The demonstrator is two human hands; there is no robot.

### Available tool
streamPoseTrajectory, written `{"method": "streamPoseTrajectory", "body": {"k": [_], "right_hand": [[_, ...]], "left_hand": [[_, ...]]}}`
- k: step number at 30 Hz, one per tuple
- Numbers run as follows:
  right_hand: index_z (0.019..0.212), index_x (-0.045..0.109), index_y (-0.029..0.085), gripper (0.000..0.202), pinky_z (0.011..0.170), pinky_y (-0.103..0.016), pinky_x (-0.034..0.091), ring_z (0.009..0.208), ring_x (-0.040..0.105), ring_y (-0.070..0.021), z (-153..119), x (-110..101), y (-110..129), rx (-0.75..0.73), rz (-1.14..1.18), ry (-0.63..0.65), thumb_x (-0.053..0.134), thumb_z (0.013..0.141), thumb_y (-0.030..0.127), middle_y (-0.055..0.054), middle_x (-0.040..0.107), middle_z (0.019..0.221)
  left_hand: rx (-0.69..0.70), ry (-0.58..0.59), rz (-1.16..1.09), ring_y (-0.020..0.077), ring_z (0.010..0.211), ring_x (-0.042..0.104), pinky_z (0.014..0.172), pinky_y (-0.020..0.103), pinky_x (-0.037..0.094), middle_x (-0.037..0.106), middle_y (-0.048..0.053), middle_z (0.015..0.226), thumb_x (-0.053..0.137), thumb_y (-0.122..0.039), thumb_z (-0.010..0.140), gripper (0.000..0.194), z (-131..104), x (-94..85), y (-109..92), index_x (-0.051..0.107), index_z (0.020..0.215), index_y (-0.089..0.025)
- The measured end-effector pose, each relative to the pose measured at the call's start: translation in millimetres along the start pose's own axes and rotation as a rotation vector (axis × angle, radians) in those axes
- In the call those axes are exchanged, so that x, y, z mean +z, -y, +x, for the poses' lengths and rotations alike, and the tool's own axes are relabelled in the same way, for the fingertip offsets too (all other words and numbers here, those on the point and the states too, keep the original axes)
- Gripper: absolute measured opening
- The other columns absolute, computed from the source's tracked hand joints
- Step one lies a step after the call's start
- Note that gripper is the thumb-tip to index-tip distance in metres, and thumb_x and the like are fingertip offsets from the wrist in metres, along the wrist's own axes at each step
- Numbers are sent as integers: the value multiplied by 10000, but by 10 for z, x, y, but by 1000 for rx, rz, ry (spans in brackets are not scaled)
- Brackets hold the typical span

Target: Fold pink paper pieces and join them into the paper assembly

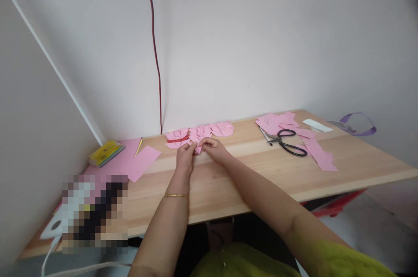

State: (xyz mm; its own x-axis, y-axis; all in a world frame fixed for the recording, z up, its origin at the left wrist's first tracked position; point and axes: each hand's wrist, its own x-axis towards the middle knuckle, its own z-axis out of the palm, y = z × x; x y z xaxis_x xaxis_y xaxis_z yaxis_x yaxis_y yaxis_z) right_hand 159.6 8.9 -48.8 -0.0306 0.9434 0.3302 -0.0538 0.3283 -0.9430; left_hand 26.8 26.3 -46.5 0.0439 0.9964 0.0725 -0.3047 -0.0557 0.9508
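Note:
Near the middle of the wooden table (pixel 209 185), a small pink paper piece (pixel 198 149) is pinched between my two hands. My left hand (pixel 185 155) holds its left side, and my right hand (pixel 214 149) holds its right side with bent fingers. Just behind my hands lie crinkled pink paper pieces (pixel 222 128) in a row against the wall. A red strip (pixel 177 139) lies across the leftmost of them. The fingertips cover part of the held piece.
Black-handled scissors (pixel 292 149) lie at the right beside pink scraps (pixel 321 155), with a white strip (pixel 316 126) and purple loop (pixel 370 124) beyond. At left are pink sheets (pixel 145 161), a pencil (pixel 139 146), a yellow packet (pixel 106 153) and a pixelated area.

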Motion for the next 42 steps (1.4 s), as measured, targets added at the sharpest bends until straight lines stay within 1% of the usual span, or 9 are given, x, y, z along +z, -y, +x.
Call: {"method": "streamPoseTrajectory", "body": {"k": [6,11,13,15,19,23,27,30,42], "right_hand": [[757,620,172,99,694,-237,406,710,542,-111,7,-27,-10,6,-21,28,551,706,222,15,605,746],[935,575,189,252,640,-225,410,643,516,-91,26,-54,5,52,88,38,585,685,221,30,587,746],[947,560,187,263,620,-224,413,623,507,-85,41,-63,7,97,137,4,604,706,285,17,596,768],[889,568,174,258,600,-226,414,612,501,-86,50,-67,14,145,139,-28,582,747,389,-4,602,772],[742,569,160,349,571,-227,399,586,482,-94,30,-61,61,156,54,-27,530,781,505,1,561,657],[677,547,167,329,564,-219,367,561,456,-91,-14,-56,119,133,-100,31,542,785,477,28,527,589],[694,547,170,262,565,-214,353,561,445,-92,-27,-59,128,133,-159,31,564,767,421,38,519,590],[693,551,171,243,565,-213,347,573,442,-97,-20,-63,109,86,-211,25,550,770,401,36,518,605],[697,532,179,254,593,-222,357,580,455,-102,-15,-66,144,60,-223,64,512,802,409,35,536,602]], "left_hand": [[-14,-37,67,68,489,422,506,209,317,507,-38,493,750,-360,577,302,11,-7,1,568,553,-119],[-2,-59,49,75,512,442,529,212,339,528,-31,523,749,-340,574,279,30,-17,-16,580,582,-119],[-1,-70,31,76,521,444,537,212,346,528,-30,530,751,-325,574,267,36,-23,-21,582,592,-119],[2,-64,23,76,526,445,540,211,350,531,-27,537,749,-320,577,260,39,-28,-22,584,596,-119],[14,-10,32,84,547,471,566,217,369,567,-13,580,728,-344,605,254,34,-32,-9,605,630,-123],[24,49,79,92,562,495,583,223,382,584,-7,604,709,-357,627,251,38,-43,23,612,643,-126],[21,51,109,95,559,496,574,222,379,583,-6,594,712,-324,618,225,52,-57,55,614,629,-121],[24,48,109,88,546,483,559,216,363,578,-14,585,716,-306,604,207,54,-59,60,617,620,-125],[27,70,128,86,542,450,554,219,337,539,-18,568,716,-335,624,242,19,-39,13,588,602,-131]]}}
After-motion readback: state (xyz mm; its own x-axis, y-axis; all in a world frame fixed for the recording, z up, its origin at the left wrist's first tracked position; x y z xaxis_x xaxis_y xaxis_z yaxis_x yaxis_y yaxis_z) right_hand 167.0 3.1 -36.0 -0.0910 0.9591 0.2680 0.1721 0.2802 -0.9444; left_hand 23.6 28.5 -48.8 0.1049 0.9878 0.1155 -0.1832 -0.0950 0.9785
